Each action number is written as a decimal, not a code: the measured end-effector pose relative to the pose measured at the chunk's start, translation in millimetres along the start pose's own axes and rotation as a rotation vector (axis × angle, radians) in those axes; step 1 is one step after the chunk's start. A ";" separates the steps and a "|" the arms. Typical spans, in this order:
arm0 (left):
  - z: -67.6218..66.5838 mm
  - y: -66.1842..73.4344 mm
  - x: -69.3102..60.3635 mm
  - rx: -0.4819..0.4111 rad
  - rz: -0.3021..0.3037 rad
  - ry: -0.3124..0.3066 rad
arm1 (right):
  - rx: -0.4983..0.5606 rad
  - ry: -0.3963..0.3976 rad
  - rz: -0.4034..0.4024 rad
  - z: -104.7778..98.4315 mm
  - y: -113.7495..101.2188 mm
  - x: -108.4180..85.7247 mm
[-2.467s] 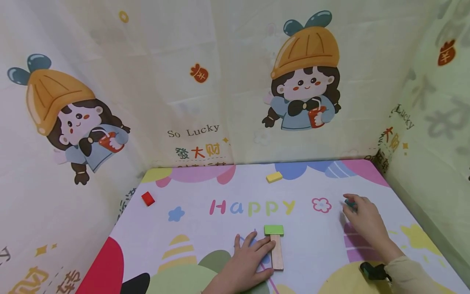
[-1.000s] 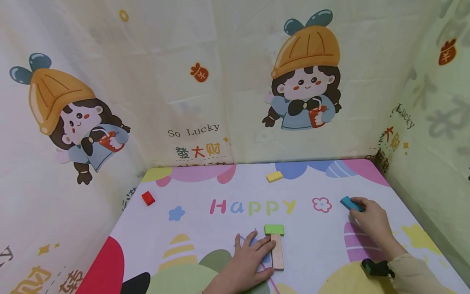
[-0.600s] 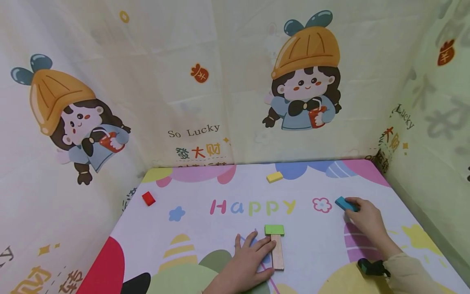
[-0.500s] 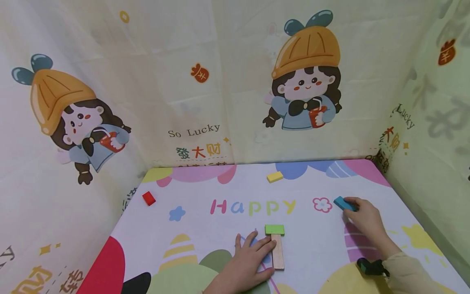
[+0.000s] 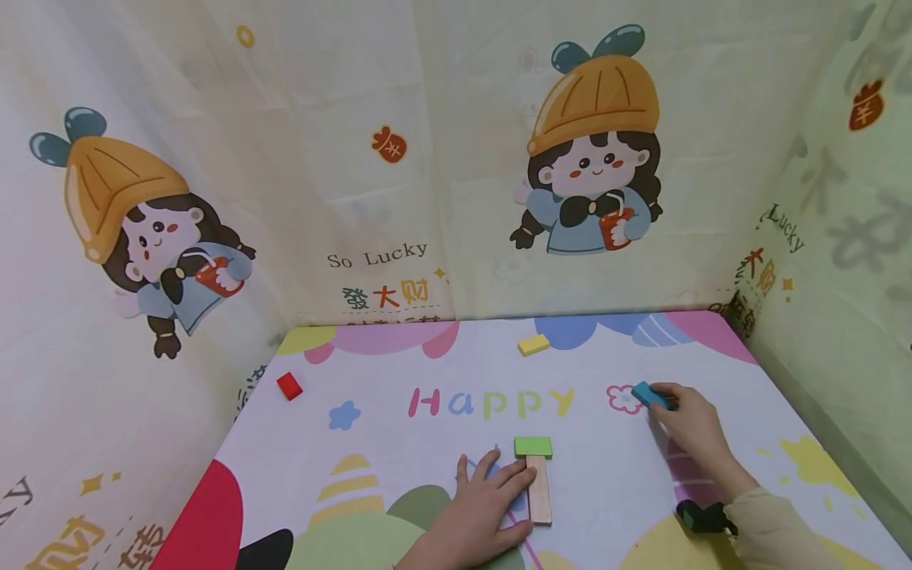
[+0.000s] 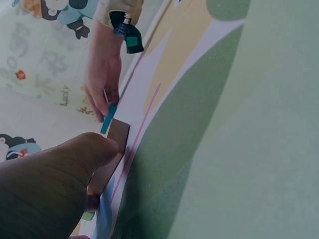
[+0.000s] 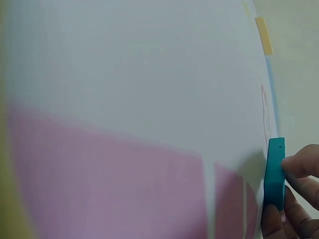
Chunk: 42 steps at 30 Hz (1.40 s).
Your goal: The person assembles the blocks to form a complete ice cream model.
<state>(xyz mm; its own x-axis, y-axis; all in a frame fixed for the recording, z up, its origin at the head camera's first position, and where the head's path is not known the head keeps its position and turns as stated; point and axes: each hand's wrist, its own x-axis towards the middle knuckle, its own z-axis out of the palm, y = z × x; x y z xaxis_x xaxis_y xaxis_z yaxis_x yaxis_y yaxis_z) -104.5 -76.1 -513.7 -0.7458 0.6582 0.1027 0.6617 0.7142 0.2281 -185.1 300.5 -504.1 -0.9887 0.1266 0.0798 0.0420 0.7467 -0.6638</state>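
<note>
My right hand (image 5: 689,421) pinches a blue wooden block (image 5: 650,395) between thumb and fingers, over the pink flower print at the right. The right wrist view shows the same teal-blue block (image 7: 275,174) with a small dark speck near one end. My left hand (image 5: 476,511) lies spread on the table, its index fingertip and thumb touching the left side of a bare wood block (image 5: 539,491). A green block (image 5: 533,447) lies crosswise against that block's far end, making a T shape. In the left wrist view the thumb rests against the wood block (image 6: 117,134).
A yellow block (image 5: 533,344) lies near the table's back edge. At the far left lies a red block (image 5: 289,386). The table (image 5: 427,372) has a printed cover, with patterned cloth walls (image 5: 456,158) on its back and sides. A black wrist camera (image 5: 701,518) is on my right wrist.
The right hand has brought the blue block leftward from the right side, after first closing over it; more of the block shows now. The left hand and the T of blocks stay put.
</note>
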 end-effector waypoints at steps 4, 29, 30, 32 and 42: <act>0.1 0.2 -0.4 -0.001 -0.003 -0.008 | 0.001 -0.017 0.007 4.7 -4.8 0.3; 1.9 -0.9 1.5 0.000 -0.001 -0.004 | 0.045 -0.050 -0.021 29.6 -38.1 4.1; 2.1 -1.0 1.7 0.002 -0.001 -0.005 | 0.044 -0.049 -0.019 30.4 -38.7 4.3; 3.0 -1.2 2.2 0.010 -0.001 -0.004 | 0.045 -0.054 -0.012 32.2 -39.3 4.6; 2.0 -0.4 1.8 0.007 -0.001 -0.002 | 0.054 -0.083 -0.012 39.5 -46.1 7.1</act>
<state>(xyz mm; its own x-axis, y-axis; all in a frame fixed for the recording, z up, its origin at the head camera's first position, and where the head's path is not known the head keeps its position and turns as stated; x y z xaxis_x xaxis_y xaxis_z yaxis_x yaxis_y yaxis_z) -106.0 -74.7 -515.5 -0.7461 0.6582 0.1004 0.6617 0.7162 0.2216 -199.7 241.2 -502.3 -0.9977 0.0614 0.0277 0.0243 0.7111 -0.7027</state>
